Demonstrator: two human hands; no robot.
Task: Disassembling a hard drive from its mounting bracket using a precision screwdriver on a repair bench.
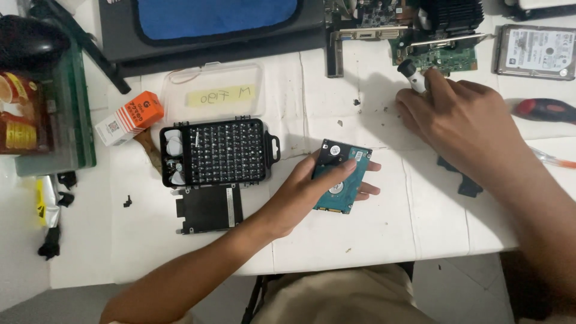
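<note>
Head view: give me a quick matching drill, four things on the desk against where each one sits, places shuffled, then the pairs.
Things:
1. hard drive
2. bit case
3. orange box
4. red-handled tool

Places:
A. far right, past the right hand
B. held in the left hand
C. left of the clear lid
D. below the clear lid, open

Pairs: 1-B, 2-D, 3-C, 4-A

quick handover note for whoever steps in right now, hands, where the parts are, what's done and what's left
Left hand grips the small hard drive, circuit-board side up, just above the white table.
Right hand holds a screwdriver near the green circuit board.
Bit case lies open at left, black drive bracket below it; a second drive sits top right.
Done: drive is out of its bracket.
Left: screws on the held drive, not yet touched.
</note>
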